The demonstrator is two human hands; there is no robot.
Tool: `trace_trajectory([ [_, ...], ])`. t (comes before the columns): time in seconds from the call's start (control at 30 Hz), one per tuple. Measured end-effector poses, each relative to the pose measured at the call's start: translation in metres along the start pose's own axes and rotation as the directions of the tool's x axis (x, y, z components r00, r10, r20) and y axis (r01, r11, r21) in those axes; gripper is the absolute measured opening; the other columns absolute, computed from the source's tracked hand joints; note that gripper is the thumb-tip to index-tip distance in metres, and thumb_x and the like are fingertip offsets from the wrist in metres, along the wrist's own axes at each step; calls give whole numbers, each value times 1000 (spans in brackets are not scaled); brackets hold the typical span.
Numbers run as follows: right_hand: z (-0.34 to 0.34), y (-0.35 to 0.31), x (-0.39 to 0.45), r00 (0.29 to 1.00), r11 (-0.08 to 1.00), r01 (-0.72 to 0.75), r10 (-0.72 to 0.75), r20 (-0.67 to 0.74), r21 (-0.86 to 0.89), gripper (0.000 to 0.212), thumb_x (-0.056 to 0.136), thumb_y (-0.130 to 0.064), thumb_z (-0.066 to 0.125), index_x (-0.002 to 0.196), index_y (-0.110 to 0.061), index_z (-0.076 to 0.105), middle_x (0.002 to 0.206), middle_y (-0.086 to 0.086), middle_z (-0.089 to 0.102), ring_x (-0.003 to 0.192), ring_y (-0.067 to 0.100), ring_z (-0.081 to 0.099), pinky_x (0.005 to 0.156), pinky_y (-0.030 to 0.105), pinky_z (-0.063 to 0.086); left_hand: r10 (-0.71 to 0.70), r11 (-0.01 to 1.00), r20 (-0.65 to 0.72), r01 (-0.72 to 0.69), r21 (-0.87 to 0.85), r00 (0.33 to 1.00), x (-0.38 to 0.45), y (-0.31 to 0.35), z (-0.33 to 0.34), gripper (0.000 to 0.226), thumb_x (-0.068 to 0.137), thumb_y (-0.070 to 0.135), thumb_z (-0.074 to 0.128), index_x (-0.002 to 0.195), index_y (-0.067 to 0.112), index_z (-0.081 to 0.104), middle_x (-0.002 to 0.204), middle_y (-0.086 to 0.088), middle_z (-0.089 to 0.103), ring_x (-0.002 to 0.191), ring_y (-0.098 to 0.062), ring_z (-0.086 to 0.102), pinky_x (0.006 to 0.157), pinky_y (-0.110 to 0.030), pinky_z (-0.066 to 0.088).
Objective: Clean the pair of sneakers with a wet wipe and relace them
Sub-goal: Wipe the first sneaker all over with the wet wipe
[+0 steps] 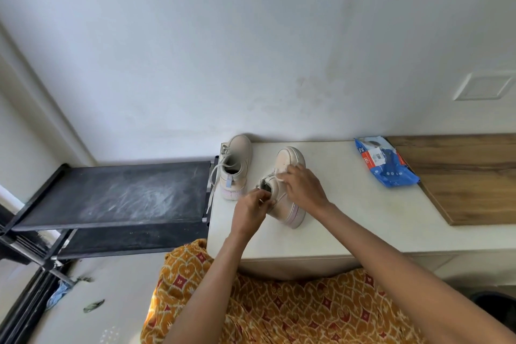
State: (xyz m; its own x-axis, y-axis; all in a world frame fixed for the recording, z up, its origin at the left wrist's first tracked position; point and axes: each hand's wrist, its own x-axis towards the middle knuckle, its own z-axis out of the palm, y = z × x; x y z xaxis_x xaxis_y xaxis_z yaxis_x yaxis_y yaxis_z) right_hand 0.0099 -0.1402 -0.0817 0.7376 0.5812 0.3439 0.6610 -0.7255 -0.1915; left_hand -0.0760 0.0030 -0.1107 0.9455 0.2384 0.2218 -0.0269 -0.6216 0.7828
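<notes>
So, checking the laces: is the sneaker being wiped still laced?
No, the sneaker under the wet wipe shows no laces; only the other sneaker has them.

White surface (363,218) against the wall (223,36). Wooden board (474,184) on its right end. Black rack (111,193) left of the surface. Wall plate (484,86) above the board.
</notes>
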Motion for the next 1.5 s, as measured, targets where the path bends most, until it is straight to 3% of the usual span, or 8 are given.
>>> trace_trajectory([
  [0.23, -9, 12, -32, 968, 964, 251, -249, -36, 85, 32, 77, 0, 64, 104, -16, 70, 83, -1, 61, 80, 18, 59, 57, 26, 51, -17, 1000, -28, 16, -10, 999, -5, 0, -2, 13, 82, 16, 68, 91, 7, 69, 84, -3, 65, 72, -21, 60, 66, -33, 47],
  [0.4, -12, 24, 11, 987, 984, -159, 157, 30, 79, 37, 85, 1, 51, 114, -15, 67, 106, 12, 66, 98, 33, 60, 71, 33, 47, -1, 1000, -23, 2, 12, 1000, -3, 3, -1, 12, 82, 16, 68, 89, 6, 69, 82, 0, 62, 69, -16, 55, 63, -25, 41],
  [0.63, -20, 30, 48, 947, 946, -321, 321, 2, 53, 29, 92, -10, 50, 117, -13, 65, 105, 16, 63, 101, 35, 59, 78, 34, 44, 24, 999, -49, -22, 24, 998, -4, 4, 3, 12, 82, 16, 68, 90, 7, 69, 81, 7, 57, 69, -16, 56, 63, -32, 44],
  [0.77, -8, 28, 29, 963, 962, -271, 270, 17, 24, 40, 93, -2, 40, 128, -12, 57, 114, 18, 61, 103, 37, 58, 82, 36, 44, 21, 999, -40, -20, 37, 999, -2, 5, 3, 12, 82, 16, 68, 90, 8, 70, 84, 2, 61, 69, -16, 56, 64, -32, 44],
  [0.93, -8, 25, 7, 987, 991, -77, 60, 146, 108, 29, 88, 3, 50, 109, -6, 68, 105, 14, 61, 94, 37, 63, 76, 39, 50, 27, 999, -41, -25, 39, 999, -1, 10, 3, 11, 81, 16, 69, 89, 9, 70, 87, 0, 64, 71, -16, 57, 63, -29, 43],
  [1.13, -19, 13, -16, 953, 966, 34, -109, 283, 256, 29, 92, -4, 50, 114, -8, 67, 100, 13, 63, 90, 29, 61, 75, 27, 42, -59, 998, -44, 59, -12, 997, -8, -1, -1, 6, 83, 14, 67, 86, 9, 67, 80, 1, 63, 70, -16, 56, 61, -27, 41],
  [1.3, -20, 7, 2, 977, 884, -194, 213, 3, 424, 33, 90, -4, 49, 118, -10, 64, 116, 9, 65, 106, 25, 61, 88, 30, 46, -48, 999, 7, 47, 24, 999, -2, -3, -8, 9, 84, 16, 65, 91, 9, 66, 84, 0, 64, 74, -16, 56, 63, -25, 39],
  [1.5, -25, 37, 37, 905, 906, -420, 422, -53, 51, 23, 93, -17, 47, 106, -12, 65, 106, 13, 62, 108, 30, 50, 76, 35, 43, 35, 995, 84, -42, 93, 996, 26, -6, -27, 13, 84, 13, 66, 96, 11, 72, 91, -1, 66, 81, -19, 60, 70, -29, 45],
])
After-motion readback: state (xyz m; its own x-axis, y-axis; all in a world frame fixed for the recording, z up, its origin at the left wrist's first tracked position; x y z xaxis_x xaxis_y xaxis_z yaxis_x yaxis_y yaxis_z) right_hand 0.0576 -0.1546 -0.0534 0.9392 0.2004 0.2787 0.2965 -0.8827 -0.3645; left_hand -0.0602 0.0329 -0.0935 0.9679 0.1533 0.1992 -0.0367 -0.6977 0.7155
